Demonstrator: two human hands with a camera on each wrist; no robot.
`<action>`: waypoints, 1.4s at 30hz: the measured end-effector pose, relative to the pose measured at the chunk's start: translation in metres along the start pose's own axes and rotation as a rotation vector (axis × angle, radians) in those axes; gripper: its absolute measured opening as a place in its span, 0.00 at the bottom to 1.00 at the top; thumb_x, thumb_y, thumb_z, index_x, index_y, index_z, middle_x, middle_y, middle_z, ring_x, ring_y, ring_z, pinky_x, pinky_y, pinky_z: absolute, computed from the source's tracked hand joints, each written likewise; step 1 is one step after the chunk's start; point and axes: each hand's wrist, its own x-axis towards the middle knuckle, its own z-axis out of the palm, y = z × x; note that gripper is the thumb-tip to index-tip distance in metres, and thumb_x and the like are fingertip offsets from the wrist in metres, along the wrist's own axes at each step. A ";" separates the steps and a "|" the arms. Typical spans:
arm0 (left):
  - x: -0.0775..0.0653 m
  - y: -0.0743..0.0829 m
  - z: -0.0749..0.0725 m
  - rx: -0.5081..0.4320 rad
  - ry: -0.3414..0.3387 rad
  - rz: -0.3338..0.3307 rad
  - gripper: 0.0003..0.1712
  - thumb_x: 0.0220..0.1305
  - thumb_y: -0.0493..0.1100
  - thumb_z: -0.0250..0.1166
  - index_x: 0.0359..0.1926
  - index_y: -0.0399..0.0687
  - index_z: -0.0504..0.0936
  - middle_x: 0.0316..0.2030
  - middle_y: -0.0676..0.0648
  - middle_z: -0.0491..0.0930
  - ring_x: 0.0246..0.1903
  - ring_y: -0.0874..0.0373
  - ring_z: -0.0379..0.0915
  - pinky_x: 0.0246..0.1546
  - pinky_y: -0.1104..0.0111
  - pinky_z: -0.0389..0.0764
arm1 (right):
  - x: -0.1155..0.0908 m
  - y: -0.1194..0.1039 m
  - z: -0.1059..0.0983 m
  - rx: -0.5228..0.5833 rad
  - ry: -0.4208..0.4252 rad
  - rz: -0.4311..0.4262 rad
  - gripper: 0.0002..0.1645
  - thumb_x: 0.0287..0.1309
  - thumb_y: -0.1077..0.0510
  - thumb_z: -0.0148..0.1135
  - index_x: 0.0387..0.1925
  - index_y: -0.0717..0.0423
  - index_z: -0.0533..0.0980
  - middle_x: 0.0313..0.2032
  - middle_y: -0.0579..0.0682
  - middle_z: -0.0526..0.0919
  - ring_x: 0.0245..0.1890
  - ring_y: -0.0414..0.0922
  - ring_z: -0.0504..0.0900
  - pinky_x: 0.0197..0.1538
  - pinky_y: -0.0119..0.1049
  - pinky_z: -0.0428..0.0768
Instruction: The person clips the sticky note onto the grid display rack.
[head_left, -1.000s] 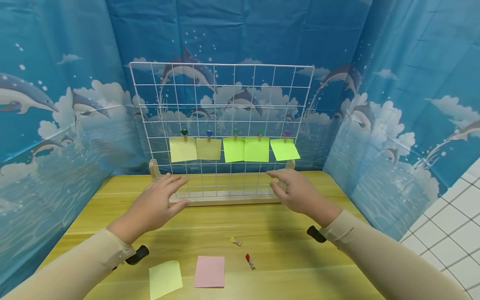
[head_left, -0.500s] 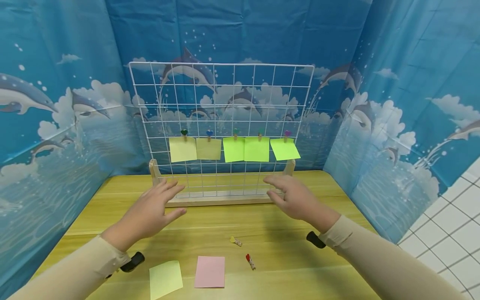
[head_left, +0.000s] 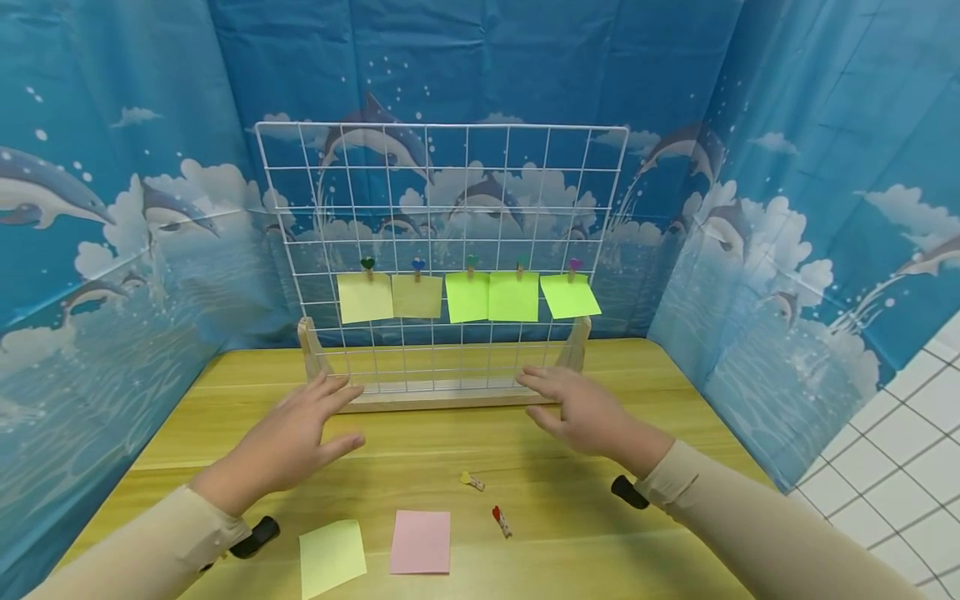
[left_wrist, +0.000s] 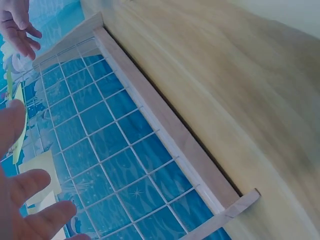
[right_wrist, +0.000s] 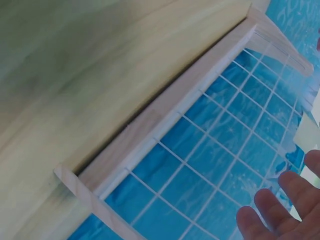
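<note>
My left hand hovers over the table in front of the grid stand's left end, fingers extended and holding nothing. Facing it, my right hand is held over the table before the stand's right end, also with nothing in it. Between and behind them stands a white wire grid in a wooden base. A pale yellow note, a duller yellow note and several bright green notes hang from it by small heart-topped clothespins. In the left wrist view, spread fingers show beside the grid.
On the table lie a yellow-heart clothespin and a red-heart clothespin. Nearer me are a pink note and a pale yellow note. A dolphin-print curtain surrounds the back and sides.
Both hands have drawn back toward me and lowered a little, away from the wire grid. The notes and clothespins stay where they were.
</note>
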 end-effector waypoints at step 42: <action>-0.072 -0.030 0.065 -0.141 -0.372 -0.099 0.43 0.61 0.67 0.74 0.68 0.46 0.80 0.70 0.37 0.75 0.67 0.36 0.75 0.64 0.38 0.75 | -0.033 -0.011 0.075 0.118 -0.466 -0.052 0.34 0.69 0.39 0.68 0.73 0.32 0.74 0.75 0.50 0.73 0.74 0.54 0.74 0.73 0.55 0.74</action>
